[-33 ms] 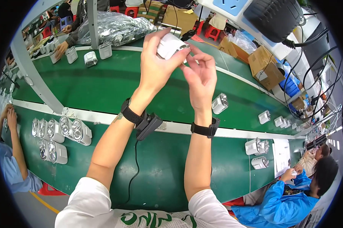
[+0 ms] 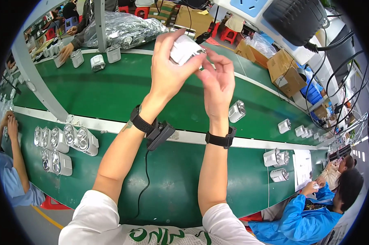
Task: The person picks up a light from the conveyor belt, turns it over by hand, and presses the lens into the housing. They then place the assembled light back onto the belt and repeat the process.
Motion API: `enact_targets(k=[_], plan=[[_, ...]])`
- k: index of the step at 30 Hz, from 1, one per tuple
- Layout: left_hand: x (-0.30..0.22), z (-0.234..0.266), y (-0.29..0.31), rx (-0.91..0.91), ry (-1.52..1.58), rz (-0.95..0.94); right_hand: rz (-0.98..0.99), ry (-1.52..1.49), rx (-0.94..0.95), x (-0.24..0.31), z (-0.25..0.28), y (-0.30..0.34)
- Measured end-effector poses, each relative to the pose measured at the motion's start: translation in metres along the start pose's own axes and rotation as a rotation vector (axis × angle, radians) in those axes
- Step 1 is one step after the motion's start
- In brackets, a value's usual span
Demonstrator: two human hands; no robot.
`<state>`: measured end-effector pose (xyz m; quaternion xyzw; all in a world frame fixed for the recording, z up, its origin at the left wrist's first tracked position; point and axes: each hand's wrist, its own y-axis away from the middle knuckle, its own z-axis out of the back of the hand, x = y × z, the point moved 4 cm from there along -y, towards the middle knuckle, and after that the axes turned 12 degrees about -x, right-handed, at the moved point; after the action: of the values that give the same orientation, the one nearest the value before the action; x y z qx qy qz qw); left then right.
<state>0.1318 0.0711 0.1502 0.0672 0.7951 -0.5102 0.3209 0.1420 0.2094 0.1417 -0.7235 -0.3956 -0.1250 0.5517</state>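
Up over the far green strip, my left hand [image 2: 168, 67] is closed round a white housing [image 2: 183, 50], a rounded block with a shiny metal end. The fingers lie over its left side and the thumb presses near the metal end. My right hand [image 2: 219, 83] is at that end with curled fingers and thumb pinched against its edge. The exact fingertip contact is partly hidden. A similar white housing with a ringed metal face [image 2: 237, 111] lies on the strip beside my right wrist. Both wrists wear black straps, and a black box [image 2: 160, 135] with a cable hangs at the left one.
Several like housings [image 2: 87, 141] stand at left on the near table [image 2: 172, 183]; three [image 2: 279, 175] lie at right beside a paper sheet [image 2: 303, 163]. A white rail [image 2: 188, 137] divides table and strip. Co-workers sit left and right. A black adapter [image 2: 294, 20] hangs overhead.
The housing has tilted slightly in my left hand. My right hand has shifted a little to the right, its fingers still at the metal end.
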Motion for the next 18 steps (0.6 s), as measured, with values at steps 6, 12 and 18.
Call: enact_targets(k=[6, 12, 18], plan=[[-0.024, 0.005, 0.0, -0.048, -0.194, -0.338, -0.064, 0.092, -0.018, 0.013, -0.012, 0.005], [-0.034, 0.01, -0.003, -0.09, -0.236, -0.492, -0.177, 0.124, 0.008, 0.021, -0.022, 0.007], [-0.048, 0.014, -0.005, -0.087, -0.255, -0.552, -0.226, 0.065, -0.052, 0.029, -0.029, 0.007]])
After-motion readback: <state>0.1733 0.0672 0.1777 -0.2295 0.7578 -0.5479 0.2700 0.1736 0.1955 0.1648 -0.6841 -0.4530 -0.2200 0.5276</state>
